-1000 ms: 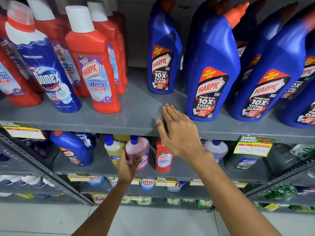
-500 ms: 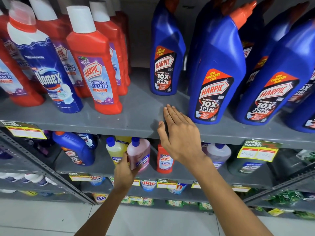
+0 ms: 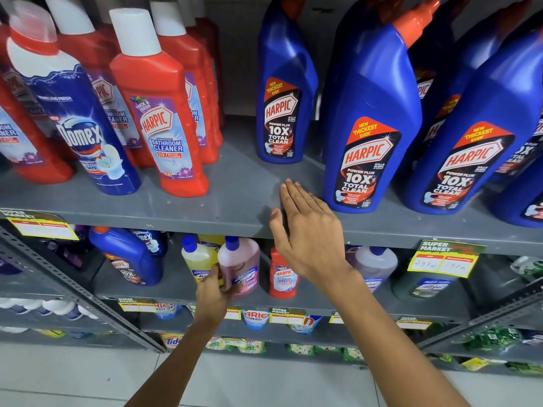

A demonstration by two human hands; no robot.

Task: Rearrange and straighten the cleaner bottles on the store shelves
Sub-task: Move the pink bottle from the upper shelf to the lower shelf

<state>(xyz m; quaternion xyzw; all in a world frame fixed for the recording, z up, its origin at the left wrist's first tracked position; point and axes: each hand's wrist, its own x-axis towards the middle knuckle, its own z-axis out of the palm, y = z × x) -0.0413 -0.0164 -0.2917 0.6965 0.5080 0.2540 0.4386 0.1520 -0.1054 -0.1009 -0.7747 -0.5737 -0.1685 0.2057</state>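
Observation:
My left hand [image 3: 216,292] is wrapped around the base of a pink bottle with a blue cap [image 3: 239,264] on the lower shelf, beside a yellow bottle [image 3: 198,258]. My right hand [image 3: 305,227] rests flat, fingers together, on the front of the grey upper shelf [image 3: 205,204], just left of a large blue Harpic bottle [image 3: 367,127]. A smaller blue Harpic bottle [image 3: 282,92] stands further back. Red Harpic bathroom cleaner bottles [image 3: 158,113] and a Domex bottle [image 3: 73,113] stand at the left.
More blue Harpic bottles [image 3: 476,136] crowd the upper right. On the lower shelf stand a small red Harpic bottle [image 3: 283,274], a blue bottle lying tilted [image 3: 129,257] and a pale lilac bottle [image 3: 373,262]. Price tags [image 3: 443,259] hang on shelf edges. Detergent packs fill the bottom shelves.
The pink bottle has shifted slightly right in my left hand's grip. My right hand stays flat on the upper shelf. The view has moved a little closer.

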